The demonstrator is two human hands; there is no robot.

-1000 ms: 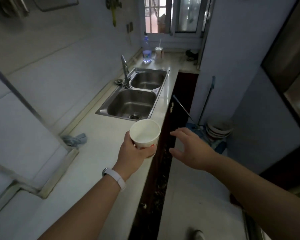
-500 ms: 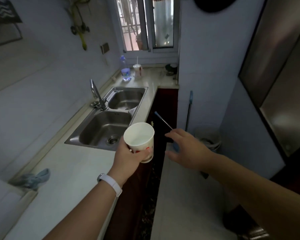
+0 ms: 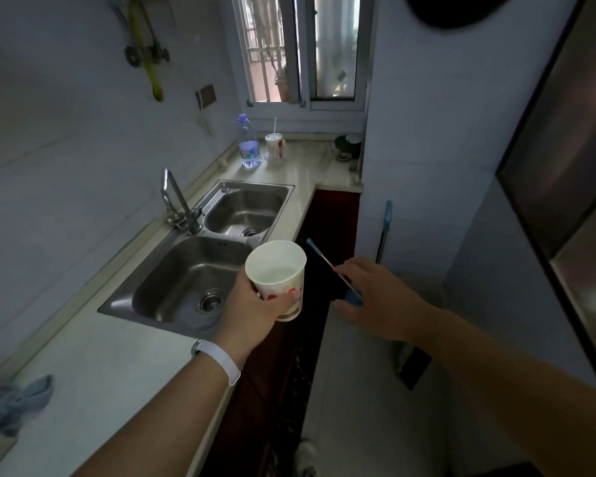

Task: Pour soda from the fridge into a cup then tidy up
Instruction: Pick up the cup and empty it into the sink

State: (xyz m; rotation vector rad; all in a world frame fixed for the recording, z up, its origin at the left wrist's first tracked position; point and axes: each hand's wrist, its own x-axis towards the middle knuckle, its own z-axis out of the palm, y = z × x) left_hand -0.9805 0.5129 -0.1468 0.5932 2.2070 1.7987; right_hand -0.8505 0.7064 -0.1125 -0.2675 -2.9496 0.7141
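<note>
My left hand (image 3: 252,311) grips a white paper cup (image 3: 277,275) with red print, held upright over the counter's front edge beside the sink. The cup's inside looks pale; I cannot tell if liquid is in it. My right hand (image 3: 375,301) hovers to the right of the cup over the floor, fingers spread, holding nothing. A steel fridge door (image 3: 572,173) fills the right side of the view. No soda container is in view.
A double steel sink (image 3: 200,270) with a tap (image 3: 176,201) sits in the pale counter (image 3: 111,383). At the far end stand a water bottle (image 3: 248,142) and a lidded cup with a straw (image 3: 275,145). A blue cloth (image 3: 18,401) lies near left. Blue-handled tools (image 3: 384,228) lean by the wall.
The view has swung up and right, bringing the window and the fridge door more into view. The cup stays in my left hand; my right hand stays spread beside it.
</note>
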